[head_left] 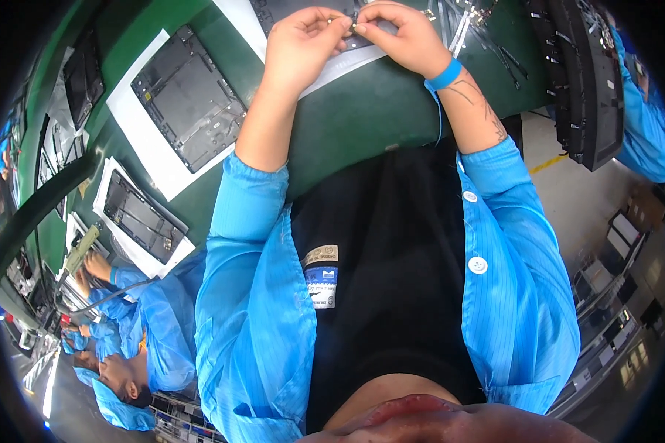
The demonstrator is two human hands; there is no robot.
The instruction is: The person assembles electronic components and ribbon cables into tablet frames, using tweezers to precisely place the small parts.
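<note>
My left hand (305,46) and my right hand (406,38) meet near the upper edge of the view, over the green table. Their thumbs and fingers are pinched around a tiny part (352,22) with dark and metallic bits, too small to name. Beneath them, partly hidden by the hands, lies a dark flat panel (277,9) on white sheet material (329,83). A blue strap (445,74) circles my right wrist, with a thin blue cord (440,118) hanging from it. Right of my right hand lie several loose flat cables (488,40).
To the left, a dark device housing (188,100) rests on white sheet (129,118) on the green table (347,122); a smaller one (144,221) lies nearer. Dark frames (587,88) stand stacked at the right edge. Co-workers in blue (159,332) sit at the left.
</note>
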